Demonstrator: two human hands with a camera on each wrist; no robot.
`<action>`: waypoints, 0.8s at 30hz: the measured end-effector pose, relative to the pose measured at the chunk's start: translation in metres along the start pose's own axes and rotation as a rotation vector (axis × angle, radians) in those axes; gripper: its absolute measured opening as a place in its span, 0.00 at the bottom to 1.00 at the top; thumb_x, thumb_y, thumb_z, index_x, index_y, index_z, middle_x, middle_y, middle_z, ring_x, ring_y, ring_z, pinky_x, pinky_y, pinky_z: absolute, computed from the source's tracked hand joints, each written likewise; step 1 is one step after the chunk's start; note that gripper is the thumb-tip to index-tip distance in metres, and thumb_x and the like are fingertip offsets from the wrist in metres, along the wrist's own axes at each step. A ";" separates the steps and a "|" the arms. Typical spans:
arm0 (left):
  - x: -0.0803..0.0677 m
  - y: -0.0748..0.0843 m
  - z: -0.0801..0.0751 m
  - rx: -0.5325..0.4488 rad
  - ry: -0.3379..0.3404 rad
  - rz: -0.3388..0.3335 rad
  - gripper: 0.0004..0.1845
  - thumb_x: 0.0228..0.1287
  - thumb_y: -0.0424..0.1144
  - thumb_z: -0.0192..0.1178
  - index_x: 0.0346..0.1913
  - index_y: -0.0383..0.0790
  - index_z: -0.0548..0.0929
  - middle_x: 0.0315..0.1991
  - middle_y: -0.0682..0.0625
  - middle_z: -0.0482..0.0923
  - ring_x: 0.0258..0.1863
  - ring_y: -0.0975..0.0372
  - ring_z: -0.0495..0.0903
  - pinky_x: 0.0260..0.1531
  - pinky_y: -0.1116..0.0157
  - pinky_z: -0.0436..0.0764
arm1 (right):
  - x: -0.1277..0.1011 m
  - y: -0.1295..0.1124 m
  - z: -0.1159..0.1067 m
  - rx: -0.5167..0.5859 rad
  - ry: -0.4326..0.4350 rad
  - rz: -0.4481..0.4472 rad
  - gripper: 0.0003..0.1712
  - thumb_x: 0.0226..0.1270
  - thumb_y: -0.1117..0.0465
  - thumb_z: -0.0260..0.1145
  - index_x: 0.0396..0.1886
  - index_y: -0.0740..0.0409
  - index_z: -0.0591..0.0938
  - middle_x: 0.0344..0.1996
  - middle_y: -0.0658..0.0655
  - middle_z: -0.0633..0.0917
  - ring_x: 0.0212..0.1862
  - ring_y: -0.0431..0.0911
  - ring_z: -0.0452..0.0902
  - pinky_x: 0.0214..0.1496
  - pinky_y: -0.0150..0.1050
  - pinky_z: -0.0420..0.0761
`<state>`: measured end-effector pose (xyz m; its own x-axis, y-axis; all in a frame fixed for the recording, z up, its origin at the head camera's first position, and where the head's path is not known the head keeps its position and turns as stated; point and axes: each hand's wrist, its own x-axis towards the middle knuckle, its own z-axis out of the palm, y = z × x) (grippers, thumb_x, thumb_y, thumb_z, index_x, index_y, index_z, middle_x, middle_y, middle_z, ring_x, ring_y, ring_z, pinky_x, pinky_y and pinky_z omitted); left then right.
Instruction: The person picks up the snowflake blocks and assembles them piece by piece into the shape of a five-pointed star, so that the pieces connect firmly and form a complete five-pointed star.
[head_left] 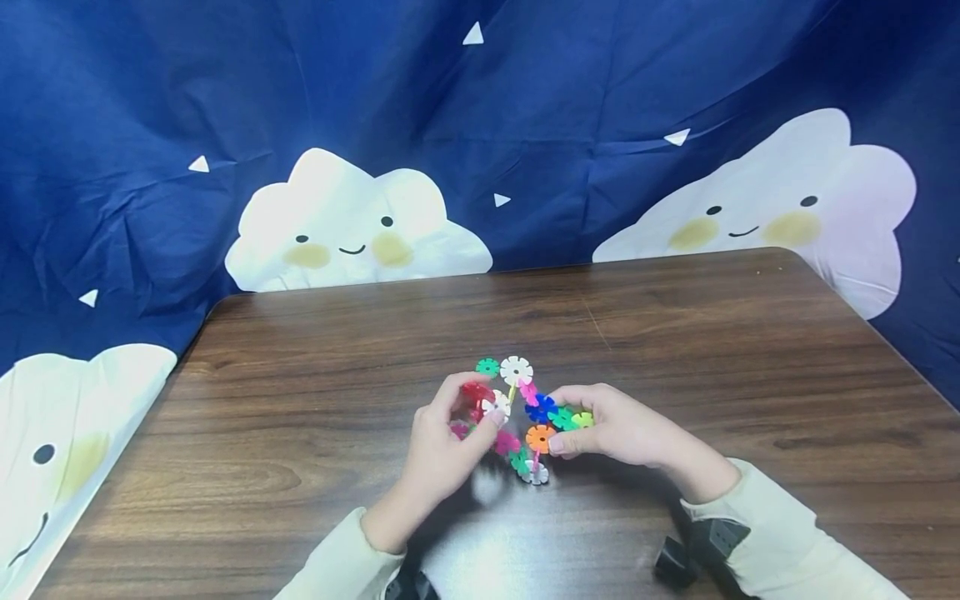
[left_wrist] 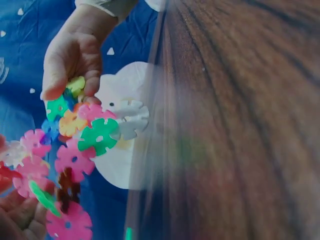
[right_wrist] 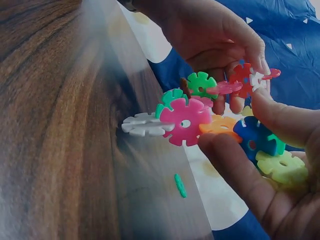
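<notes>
Both hands hold one cluster of interlocked snowflake discs (head_left: 525,427) just above the brown wooden table (head_left: 315,433). My left hand (head_left: 486,414) pinches its left side at a red disc (head_left: 476,393) and a white disc (head_left: 497,405). My right hand (head_left: 561,422) grips the right side, thumb under an orange disc (head_left: 539,437), fingers round blue, green and yellow ones. In the left wrist view the right hand (left_wrist: 70,55) holds the cluster (left_wrist: 82,135) from above. The right wrist view shows the left hand (right_wrist: 215,35) pinching the red disc (right_wrist: 243,79) beside the right hand's fingers (right_wrist: 250,175).
A single green disc (head_left: 487,367) lies on the table just beyond the cluster, edge-on in the right wrist view (right_wrist: 180,185). A dark blue cloth with white cloud faces (head_left: 352,225) hangs behind and around the table. Black wrist mounts (head_left: 686,558) sit at both cream sleeves.
</notes>
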<state>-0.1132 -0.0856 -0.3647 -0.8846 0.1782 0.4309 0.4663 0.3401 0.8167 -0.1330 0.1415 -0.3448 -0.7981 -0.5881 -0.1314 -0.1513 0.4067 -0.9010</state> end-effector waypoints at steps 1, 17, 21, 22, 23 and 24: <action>0.000 -0.002 -0.001 -0.046 0.007 -0.008 0.18 0.53 0.31 0.63 0.49 0.40 0.75 0.29 0.49 0.81 0.28 0.67 0.78 0.22 0.69 0.78 | 0.000 0.001 0.000 0.000 0.003 -0.005 0.23 0.55 0.59 0.70 0.48 0.66 0.76 0.29 0.54 0.83 0.32 0.47 0.79 0.38 0.37 0.80; -0.001 -0.016 -0.003 -0.410 -0.025 0.085 0.13 0.62 0.30 0.57 0.45 0.26 0.70 0.32 0.54 0.76 0.28 0.70 0.78 0.28 0.70 0.81 | 0.001 0.012 -0.003 0.154 -0.099 -0.094 0.25 0.60 0.57 0.66 0.52 0.68 0.73 0.36 0.59 0.82 0.36 0.43 0.77 0.39 0.36 0.80; -0.001 -0.016 -0.003 -0.399 -0.024 0.097 0.13 0.62 0.31 0.57 0.44 0.26 0.70 0.31 0.52 0.76 0.28 0.70 0.78 0.27 0.67 0.82 | 0.007 0.020 -0.013 0.240 -0.119 -0.144 0.33 0.66 0.46 0.58 0.57 0.70 0.69 0.45 0.66 0.81 0.43 0.45 0.80 0.47 0.39 0.81; -0.001 -0.016 -0.003 -0.399 -0.024 0.096 0.12 0.62 0.30 0.57 0.44 0.26 0.70 0.31 0.53 0.76 0.28 0.69 0.79 0.27 0.67 0.82 | 0.010 0.022 -0.016 0.265 -0.111 -0.151 0.36 0.66 0.43 0.56 0.58 0.72 0.68 0.46 0.68 0.81 0.44 0.47 0.81 0.48 0.40 0.81; -0.001 -0.016 -0.003 -0.397 -0.024 0.096 0.12 0.61 0.29 0.57 0.44 0.26 0.70 0.31 0.54 0.76 0.28 0.69 0.79 0.28 0.67 0.82 | 0.014 0.022 -0.018 0.272 -0.090 -0.147 0.37 0.67 0.42 0.54 0.58 0.72 0.67 0.47 0.69 0.80 0.45 0.47 0.80 0.49 0.40 0.80; -0.001 -0.015 -0.004 -0.397 -0.023 0.099 0.12 0.61 0.29 0.57 0.44 0.26 0.70 0.31 0.54 0.76 0.28 0.70 0.79 0.28 0.68 0.82 | 0.019 0.022 -0.021 0.278 -0.058 -0.124 0.37 0.67 0.43 0.53 0.58 0.73 0.67 0.47 0.70 0.80 0.46 0.49 0.80 0.50 0.40 0.80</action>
<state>-0.1190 -0.0943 -0.3762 -0.8331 0.2145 0.5098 0.5093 -0.0622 0.8583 -0.1635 0.1538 -0.3581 -0.7474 -0.6637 -0.0292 -0.0743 0.1272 -0.9891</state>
